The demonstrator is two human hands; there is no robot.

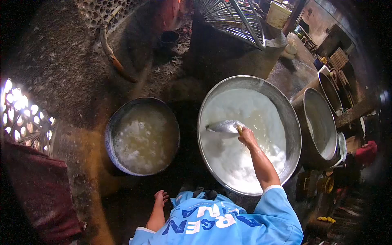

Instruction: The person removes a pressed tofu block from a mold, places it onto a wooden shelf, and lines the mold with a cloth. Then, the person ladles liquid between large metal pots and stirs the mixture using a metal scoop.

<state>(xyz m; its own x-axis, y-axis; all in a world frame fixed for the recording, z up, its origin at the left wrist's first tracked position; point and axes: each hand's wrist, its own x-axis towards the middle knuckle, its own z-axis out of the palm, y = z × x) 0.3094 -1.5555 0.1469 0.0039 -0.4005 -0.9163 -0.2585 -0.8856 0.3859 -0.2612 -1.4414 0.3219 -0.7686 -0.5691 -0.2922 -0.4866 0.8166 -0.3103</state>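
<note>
My right hand (246, 137) grips the short handle of a metal scoop (223, 126). The scoop is over the left half of a wide metal pot (297, 122), at the surface of a whitish liquid (245, 102) with thick white foam toward the near side. Whether the scoop's lower edge dips into the liquid is hard to tell. Low beside my body, my left hand (161, 197) hangs with its fingers loosely apart and nothing in it. Left of the wide pot stands a smaller blue-rimmed pot (109, 143) of cloudy, yellowish liquid with patches of foam.
Two more large metal vessels, the nearer a pot (304, 108), stand at the right. A round slatted metal rack (228, 20) and a pale bucket (278, 14) are at the back. A dark bucket (169, 38) sits behind the pots. Red cloth (41, 192) hangs at the left.
</note>
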